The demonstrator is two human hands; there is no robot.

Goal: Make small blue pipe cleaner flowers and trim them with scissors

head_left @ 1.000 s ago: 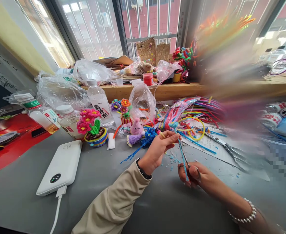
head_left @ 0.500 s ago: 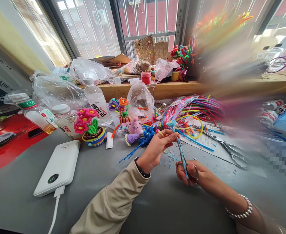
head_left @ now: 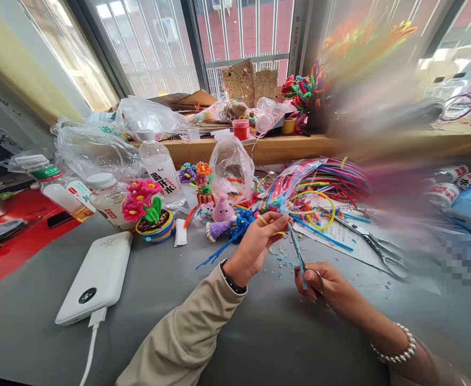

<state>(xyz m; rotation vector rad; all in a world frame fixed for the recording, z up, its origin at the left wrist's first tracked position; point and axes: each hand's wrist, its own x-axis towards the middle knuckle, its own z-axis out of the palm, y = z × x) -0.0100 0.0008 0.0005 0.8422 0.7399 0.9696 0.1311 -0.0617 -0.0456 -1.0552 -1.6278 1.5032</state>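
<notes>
Over the middle of the table, my left hand (head_left: 259, 244) pinches a light blue pipe cleaner (head_left: 293, 240) between thumb and fingertips. A fuzzy blue bunch at its top shows above the fingers, and the stem hangs down to the right. My right hand (head_left: 318, 281) is closed on the handles of a pair of small scissors (head_left: 320, 282), whose blades lie along the blue stem and are partly hidden by it. Small light blue clippings (head_left: 285, 262) are scattered on the table beneath. Left of my left hand lies a dark blue pipe-cleaner piece (head_left: 241, 225) with long strands.
A white power bank (head_left: 96, 279) with its cable lies at left. Beyond it stand a potted pink pipe-cleaner flower (head_left: 142, 201) and a water bottle (head_left: 161, 169). Larger scissors (head_left: 374, 244) rest on paper at right, near bundled pipe cleaners (head_left: 331, 177). The far right is blurred.
My right hand and the scissors have moved slightly up and to the right along the blue stem. My left hand has shifted a little and keeps its pinch.
</notes>
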